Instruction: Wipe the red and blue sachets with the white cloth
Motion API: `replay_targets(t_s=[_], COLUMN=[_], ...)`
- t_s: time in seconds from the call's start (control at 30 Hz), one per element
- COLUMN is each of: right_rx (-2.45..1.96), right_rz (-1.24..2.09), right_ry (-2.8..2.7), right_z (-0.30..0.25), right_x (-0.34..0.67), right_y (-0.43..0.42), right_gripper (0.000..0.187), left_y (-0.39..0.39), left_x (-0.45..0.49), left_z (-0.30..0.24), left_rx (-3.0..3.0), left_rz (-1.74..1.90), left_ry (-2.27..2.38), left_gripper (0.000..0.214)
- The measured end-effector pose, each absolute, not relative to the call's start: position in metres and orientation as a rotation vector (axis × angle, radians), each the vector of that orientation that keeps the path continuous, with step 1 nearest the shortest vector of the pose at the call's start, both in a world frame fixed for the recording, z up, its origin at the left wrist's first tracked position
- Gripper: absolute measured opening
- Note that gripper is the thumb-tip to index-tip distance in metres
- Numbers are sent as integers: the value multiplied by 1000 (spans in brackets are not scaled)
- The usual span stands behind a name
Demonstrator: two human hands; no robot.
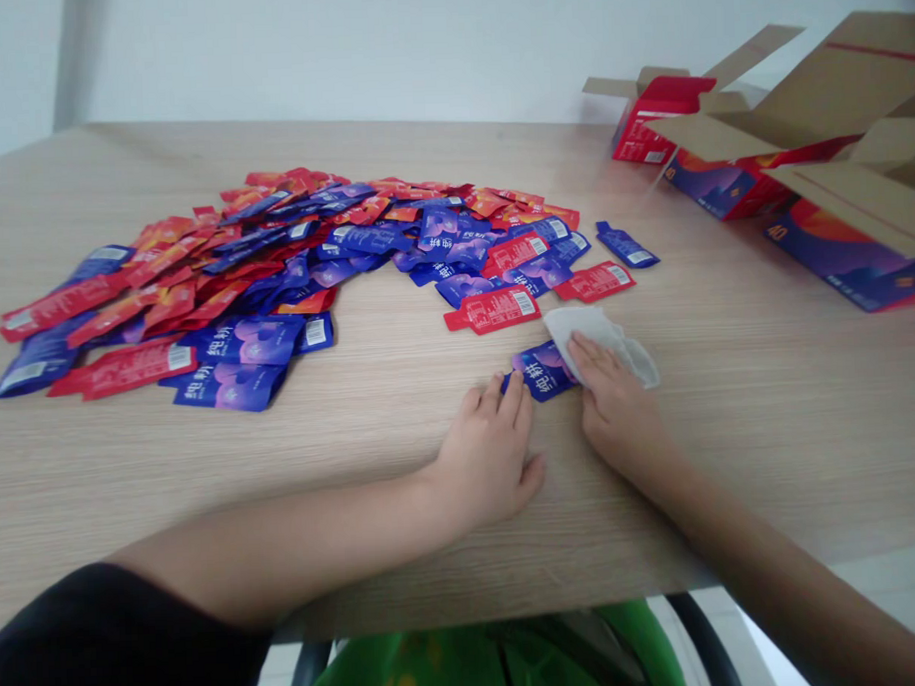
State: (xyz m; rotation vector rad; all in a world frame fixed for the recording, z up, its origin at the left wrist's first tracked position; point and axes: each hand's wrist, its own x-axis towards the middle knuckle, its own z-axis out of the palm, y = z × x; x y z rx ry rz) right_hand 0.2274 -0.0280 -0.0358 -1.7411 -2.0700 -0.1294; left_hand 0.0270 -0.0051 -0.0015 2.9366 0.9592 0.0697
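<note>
A small blue pouch [543, 370] with white characters lies flat on the table in front of me. My left hand [495, 444] rests its fingertips on the pouch's left end, fingers stretched and thumb apart. Over the pouch's right end lies a folded white cloth [596, 330]. Fingers of my right hand [617, 402] press on that cloth and keep hold of it. Just beyond, a red pouch [493, 310] lies with its barcode side up. To its right are another red pouch [594, 281] and a blue pouch [626, 245].
A wide heap of red and blue pouches [274, 254] spreads over the left and middle of the table [343, 507]. At the right stand open cartons: a red box [645, 126], a blue-and-red box [714, 184] and a nearer box [821, 245], flaps sticking out.
</note>
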Motion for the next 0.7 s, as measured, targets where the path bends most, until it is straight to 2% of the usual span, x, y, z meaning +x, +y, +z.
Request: replay_targets(t_s=[0.17,0.37,0.57,0.7], right_rx=[-1510,-1769,-1483,-1704], right_rz=[-25,-84,-1,-53], right_ry=[-2285,-1975,-2297,-2055], right_z=[-33,-32,-31,-32], right_x=[209,236,207,230], right_y=[-35,-21,-31,-22], right_gripper=[66,60,65,64], left_y=[-5,-5,-6,-6], left_x=[27,27,27,26], left_z=[-1,-2,-3,-2], left_rx=[2940,2950,2953,2938], left_rz=[77,38,92,48], left_ry=[971,972,988,970], left_gripper=[66,68,66,68])
